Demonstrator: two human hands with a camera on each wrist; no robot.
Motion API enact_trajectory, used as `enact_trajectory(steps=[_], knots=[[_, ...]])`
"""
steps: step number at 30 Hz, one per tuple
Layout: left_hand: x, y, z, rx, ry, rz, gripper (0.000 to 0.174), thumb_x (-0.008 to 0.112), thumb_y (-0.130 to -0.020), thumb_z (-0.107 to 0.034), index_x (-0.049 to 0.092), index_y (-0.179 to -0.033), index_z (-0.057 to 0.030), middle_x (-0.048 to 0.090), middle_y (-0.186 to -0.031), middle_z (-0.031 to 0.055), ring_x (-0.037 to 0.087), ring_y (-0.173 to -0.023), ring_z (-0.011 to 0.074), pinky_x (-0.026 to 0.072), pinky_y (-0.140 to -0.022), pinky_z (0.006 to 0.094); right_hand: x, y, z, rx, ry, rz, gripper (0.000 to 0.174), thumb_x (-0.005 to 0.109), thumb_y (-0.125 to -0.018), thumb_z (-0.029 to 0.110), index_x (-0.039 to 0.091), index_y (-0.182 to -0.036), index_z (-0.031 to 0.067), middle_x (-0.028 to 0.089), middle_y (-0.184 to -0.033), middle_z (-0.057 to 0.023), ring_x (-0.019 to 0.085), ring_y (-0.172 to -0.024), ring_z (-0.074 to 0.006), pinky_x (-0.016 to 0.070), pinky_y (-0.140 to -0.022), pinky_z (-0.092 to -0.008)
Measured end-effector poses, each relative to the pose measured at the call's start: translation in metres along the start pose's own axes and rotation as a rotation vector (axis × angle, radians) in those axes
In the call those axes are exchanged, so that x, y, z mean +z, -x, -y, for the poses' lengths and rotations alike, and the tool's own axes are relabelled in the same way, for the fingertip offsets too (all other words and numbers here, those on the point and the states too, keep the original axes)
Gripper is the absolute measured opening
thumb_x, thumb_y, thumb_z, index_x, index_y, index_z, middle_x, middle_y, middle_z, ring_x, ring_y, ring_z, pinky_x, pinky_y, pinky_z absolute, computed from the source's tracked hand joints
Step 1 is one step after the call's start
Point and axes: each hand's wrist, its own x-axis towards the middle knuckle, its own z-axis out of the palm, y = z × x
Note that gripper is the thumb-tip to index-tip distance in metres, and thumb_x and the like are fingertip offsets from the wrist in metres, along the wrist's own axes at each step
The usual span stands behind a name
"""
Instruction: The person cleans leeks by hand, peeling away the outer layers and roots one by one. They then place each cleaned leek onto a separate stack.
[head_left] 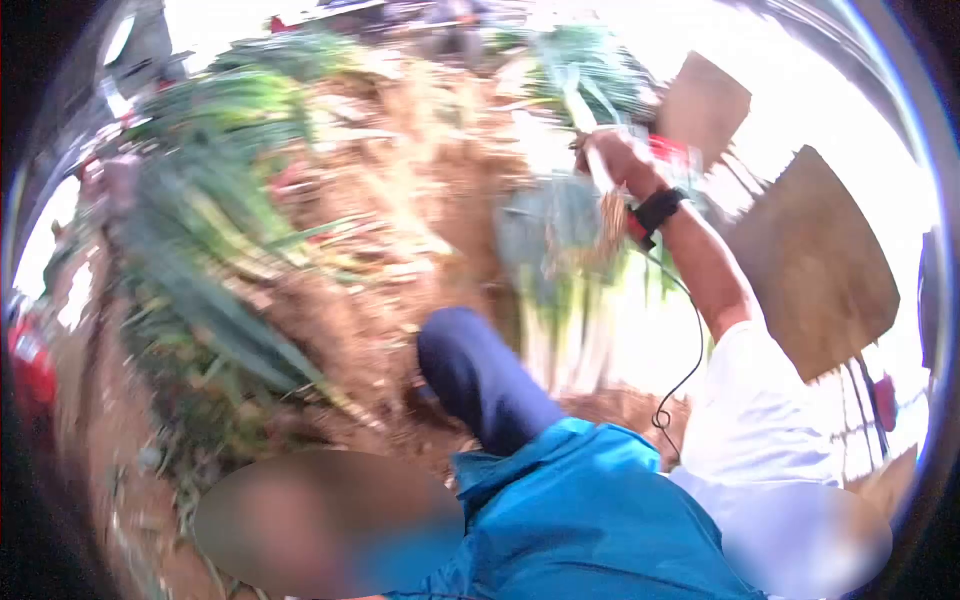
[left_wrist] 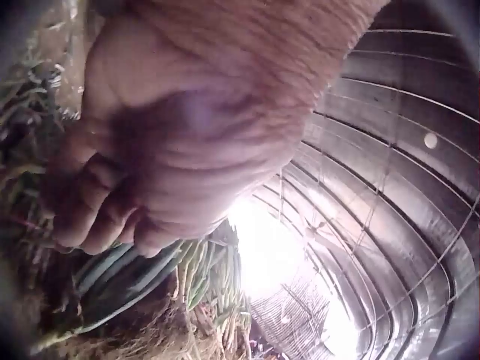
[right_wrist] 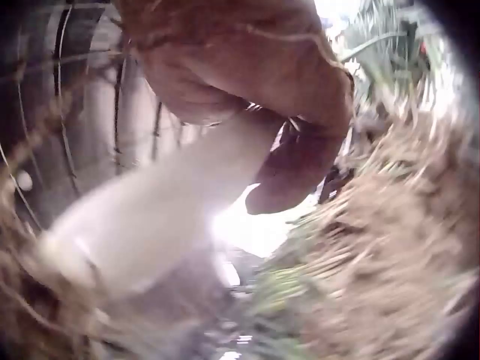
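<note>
Soil (head_left: 430, 170), leek pile (head_left: 200, 215) on it at left. Held leek (right_wrist: 161, 210): thick white shaft, stringy brown roots (head_left: 608, 222), green top, blurred; it's up front in the right hand (head_left: 627, 163), near other leeks (head_left: 560, 335). Fingers wrapped round shaft, arm (head_left: 710, 265) extended. Left hand (left_wrist: 172, 142): fingers loosely bent, palm bare, leaves (left_wrist: 142, 279) near fingertips.

Your head camera faces forward and down, sharing your right hand (head_left: 627, 165) and pale stalk (right_wrist: 161, 210) with the close right-wrist view. Your wrist views, both close-up, share the ribbed covering (left_wrist: 409, 187).
</note>
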Motion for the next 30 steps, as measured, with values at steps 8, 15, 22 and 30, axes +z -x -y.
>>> enact_trajectory(steps=[8,15,22,30], knots=[[0.038,-0.020,-0.005,0.015,-0.103,0.234,0.030,0.054,-0.094,-0.012,0.057,-0.117,0.0066,0.061,-0.078,0.0088,0.056,-0.059,0.0135,0.0477,-0.057,0.0304,0.015,0.300,0.026,1.344,-0.177,-0.182,0.022,0.062,-0.089,0.018,0.062,-0.094,-0.0025,0.058,-0.068,-0.0063,0.054,-0.049,-0.0134,0.0451,-0.041,-0.0303],[0.054,-0.040,0.039,0.027,-0.456,0.344,0.028,0.057,-0.091,-0.012,0.060,-0.109,0.0082,0.063,-0.076,0.0123,0.062,-0.062,0.0180,0.0493,-0.052,0.0329,-0.068,0.218,0.047,1.061,-0.280,-0.394,0.021,0.059,-0.091,0.016,0.064,-0.084,-0.0030,0.060,-0.066,-0.0059,0.056,-0.049,-0.0124,0.0456,-0.043,-0.0298],[0.058,-0.086,0.109,0.070,-0.478,0.343,0.027,0.060,-0.088,-0.011,0.062,-0.107,0.0083,0.067,-0.083,0.0157,0.066,-0.073,0.0223,0.0518,-0.069,0.0334,-0.225,0.145,0.012,0.704,0.265,-0.370,0.022,0.060,-0.094,0.019,0.064,-0.086,-0.0012,0.059,-0.067,-0.0044,0.057,-0.052,-0.0125,0.0465,-0.046,-0.0278],[0.070,-0.098,0.100,0.114,-0.330,0.348,0.024,0.057,-0.089,-0.013,0.063,-0.103,0.0050,0.063,-0.074,0.0099,0.060,-0.064,0.0159,0.0476,-0.056,0.0315,-0.291,0.229,-0.005,0.979,-0.150,-0.929,0.022,0.065,-0.094,0.024,0.064,-0.102,0.0032,0.060,-0.070,-0.0024,0.056,-0.052,-0.0125,0.0474,-0.045,-0.0284]])
